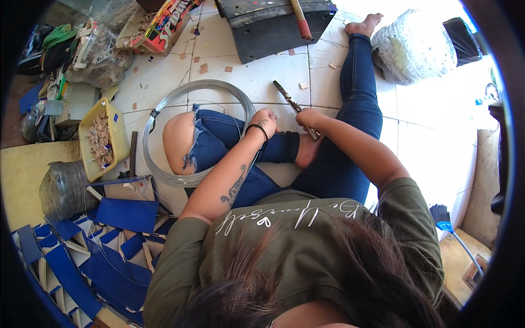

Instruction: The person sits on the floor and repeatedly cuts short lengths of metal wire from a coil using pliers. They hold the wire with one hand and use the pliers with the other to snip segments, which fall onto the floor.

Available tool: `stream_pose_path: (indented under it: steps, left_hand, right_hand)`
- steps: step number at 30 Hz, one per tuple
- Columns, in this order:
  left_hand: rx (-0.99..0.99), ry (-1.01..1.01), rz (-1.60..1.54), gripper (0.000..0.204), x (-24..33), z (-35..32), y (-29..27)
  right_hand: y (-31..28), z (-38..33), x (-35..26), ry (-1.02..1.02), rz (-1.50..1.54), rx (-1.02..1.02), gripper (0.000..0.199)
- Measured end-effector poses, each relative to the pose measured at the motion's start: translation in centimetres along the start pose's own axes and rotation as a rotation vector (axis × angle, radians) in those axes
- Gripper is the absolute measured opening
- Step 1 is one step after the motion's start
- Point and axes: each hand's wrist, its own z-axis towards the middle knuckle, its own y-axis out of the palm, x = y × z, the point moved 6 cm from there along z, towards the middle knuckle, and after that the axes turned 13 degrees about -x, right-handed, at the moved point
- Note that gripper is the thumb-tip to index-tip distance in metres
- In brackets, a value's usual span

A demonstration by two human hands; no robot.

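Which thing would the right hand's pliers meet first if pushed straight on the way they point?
The pliers in the right hand point up-left over bare tile. That line looks free at first; farther on lies the black board, though depth is unclear.

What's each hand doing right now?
Left hand: closed, seemingly pinching thin wire; grip unclear.
Right hand: closed around pliers.

I see strong daylight pouring in from the far right, bleaching the white floor tiles point(437, 109) there to glare. The left side sits dimmer. Shadows are soft. Focus looks sharp centrally; the fisheye bends edges, and a black rim frames everything.
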Motion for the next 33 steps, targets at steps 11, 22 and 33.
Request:
stream_pose_path:
  steps: [11,22,33]
  left_hand:
    - [-0.049,0.110,-0.447,0.015,1.7,-2.1,-0.3]
    - [-0.161,0.198,-0.589,0.015,2.7,-3.1,-0.6]
    - [-0.111,0.211,-0.492,0.017,2.5,-2.8,-0.5]
  right_hand:
    - [0.1,-5.5,-0.3,-0.299,0.421,-0.291,0.041]
    - [0.2,-6.7,-1.2,-0.349,0.125,-0.283,0.038]
    - [0.5,-6.1,-0.9,-0.366,0.177,-0.338,0.031]
